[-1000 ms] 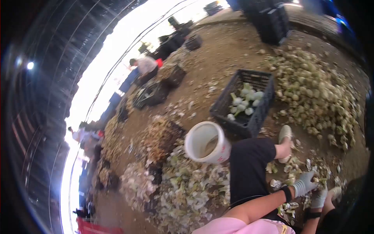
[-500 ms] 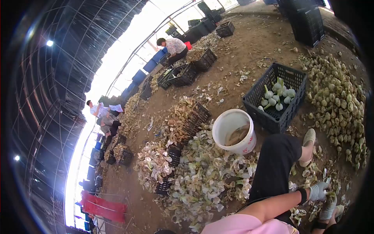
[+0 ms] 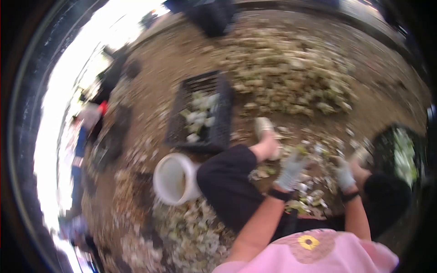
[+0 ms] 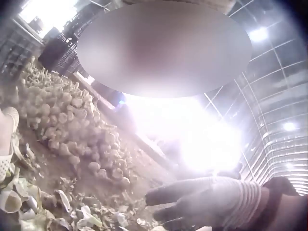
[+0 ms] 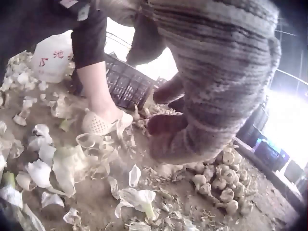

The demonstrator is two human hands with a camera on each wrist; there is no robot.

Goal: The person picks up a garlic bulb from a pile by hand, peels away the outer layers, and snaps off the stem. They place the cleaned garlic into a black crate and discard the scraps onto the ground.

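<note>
My left hand (image 3: 291, 173), in a pale striped glove, reaches over scattered garlic skins (image 3: 314, 193) between the legs. In the left wrist view its fingers (image 4: 168, 195) stretch out fairly straight, with nothing seen in them. The gloved right hand (image 3: 344, 175) is apart from it, near the right foot. Loosely bent fingers (image 5: 168, 125) show in the right wrist view, a gap between them and nothing visible there. Below that hand lie white peelings (image 5: 139, 199). Beyond it spreads a heap of unpeeled garlic bulbs (image 3: 291, 73). The head view is blurred.
A black crate (image 3: 223, 113) holding cleaned white garlic stands ahead, left of the heap. Beside the left knee is a white bucket (image 3: 159, 179), with a peelings pile (image 3: 191, 245) behind it. Another dark crate (image 3: 384, 136) with white-green contents sits right. Stacked crates (image 3: 211, 18) stand far off.
The head view has swung right, bringing the right-hand crate into sight. Both hands, earlier close together around a small garlic bulb, are now apart, and the bulb no longer shows between them.
</note>
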